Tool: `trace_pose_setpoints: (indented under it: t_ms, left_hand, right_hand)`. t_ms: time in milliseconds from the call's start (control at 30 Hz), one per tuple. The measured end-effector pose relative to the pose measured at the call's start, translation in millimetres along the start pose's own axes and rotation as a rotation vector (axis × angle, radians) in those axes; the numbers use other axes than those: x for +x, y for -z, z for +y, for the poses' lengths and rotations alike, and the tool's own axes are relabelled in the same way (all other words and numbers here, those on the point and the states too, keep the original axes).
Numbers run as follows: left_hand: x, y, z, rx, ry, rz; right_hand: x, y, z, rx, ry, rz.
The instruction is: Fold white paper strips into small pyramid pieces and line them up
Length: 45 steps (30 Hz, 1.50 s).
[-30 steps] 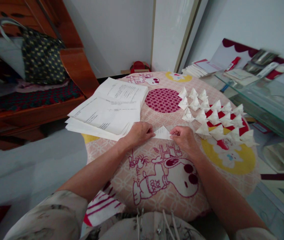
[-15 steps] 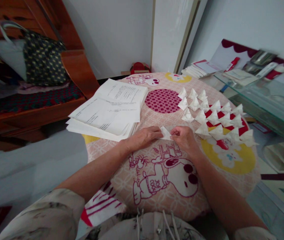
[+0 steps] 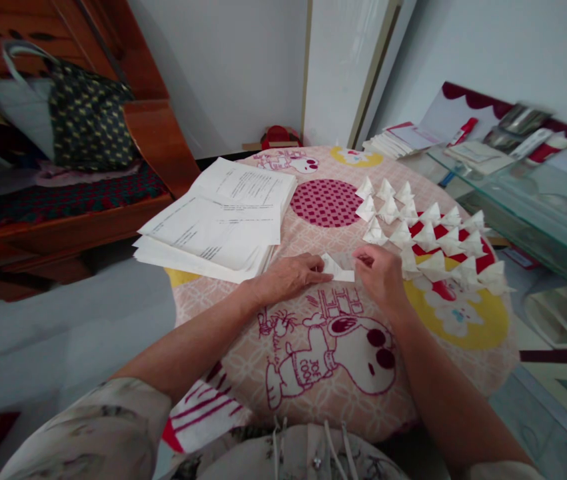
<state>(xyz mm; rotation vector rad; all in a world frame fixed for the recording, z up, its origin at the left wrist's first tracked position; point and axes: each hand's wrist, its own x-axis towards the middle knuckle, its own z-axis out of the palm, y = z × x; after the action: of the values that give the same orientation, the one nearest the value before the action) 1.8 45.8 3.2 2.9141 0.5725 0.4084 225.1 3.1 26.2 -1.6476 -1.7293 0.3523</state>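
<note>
Mid-fold, near the middle of the cartoon-printed pink tablecloth (image 3: 313, 393), the left hand (image 3: 290, 277) lay flat and unclenched, pinning the small white folded paper piece (image 3: 342, 269), while the right hand (image 3: 382, 279) apparently pinched its right edge; a next crease would need firm pinning pressure.

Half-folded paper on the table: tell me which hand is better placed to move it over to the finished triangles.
Probably right. The right hand curls on the right end of the half-folded paper, with the finished triangles just beyond it; the left hand lies flat on its other end.
</note>
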Motion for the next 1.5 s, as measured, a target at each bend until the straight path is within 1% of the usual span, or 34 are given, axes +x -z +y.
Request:
trace_pose_setpoints:
  t_ms: [33,67,100,167,267,367,467,633,767,900,1000,1033,1100,1133,1200,1267,1367,1433,1500]
  left_hand:
    - [0.4,0.3,0.4,0.005,-0.003,-0.003]
    - [0.6,0.7,0.6,0.009,-0.005,-0.008]
    - [0.8,1.0,0.6,0.012,-0.005,-0.012]
    - [0.7,1.6,-0.4,0.002,-0.001,-0.016]
    - [-0.3,2.4,-3.3,-0.067,0.001,-0.006]
    - [-1.5,3.2,-6.1,-0.146,-0.025,0.025]
    - [-2.0,3.8,-7.1,-0.174,-0.036,0.055]
    - [-1.9,5.4,-5.8,-0.181,-0.017,0.046]
    - [-2.1,5.4,-5.6,-0.205,-0.016,0.071]
    - [-2.7,3.9,-7.0,-0.225,-0.019,0.093]
    - [-2.4,3.3,-7.9,-0.235,-0.018,0.097]
    - [-2.1,3.4,-7.9,-0.243,-0.016,0.098]
    - [-1.6,4.3,-7.5,-0.26,-0.013,0.093]
    - [-1.4,5.0,-7.0,-0.264,-0.01,0.088]
    - [-1.5,6.7,-5.9,-0.261,0.001,0.068]
    - [-2.0,7.9,-4.9,-0.264,0.021,0.052]
    - [-1.7,7.7,-3.3,-0.315,0.087,0.071]
    - [0.4,5.8,-1.4,-0.341,0.171,0.112]
    - [4.2,2.8,1.3,-0.336,0.29,0.156]
  right_hand:
    - [-1.0,-3.0,-3.3,0.049,0.055,-0.029]
    - [-1.7,-6.7,-6.2,0.089,0.087,-0.087]
    - [-2.2,-10.9,-8.5,0.099,0.091,-0.141]
    - [-1.7,-18.2,-10.2,0.083,0.051,-0.226]
    - [1.4,-23.0,-6.9,0.103,-0.062,-0.27]
    - [3.7,-23.3,-4.0,0.144,-0.129,-0.281]
    - [3.4,-24.8,-5.7,0.106,-0.126,-0.29]
    - [1.5,-23.9,-9.2,-0.007,-0.111,-0.305]
    - [0.3,-13.7,-5.0,-0.049,-0.141,-0.302]
    - [-0.8,2.6,4.0,-0.096,-0.17,-0.287]
    - [-0.4,11.5,9.8,-0.12,-0.206,-0.252]
    - [0.0,11.8,10.3,-0.099,-0.212,-0.226]
    - [1.0,6.9,8.5,0.013,-0.19,-0.167]
    - [1.5,2.1,6.2,0.1,-0.159,-0.16]
    - [2.2,-10.4,-0.2,0.209,-0.084,-0.202]
    - [2.6,-22.3,-6.6,0.195,-0.031,-0.263]
    - [2.9,-32.2,-11.8,0.128,-0.048,-0.296]
    - [3.3,-33.4,-12.2,0.107,-0.084,-0.302]
    - [3.8,-32.6,-11.8,0.097,-0.108,-0.306]
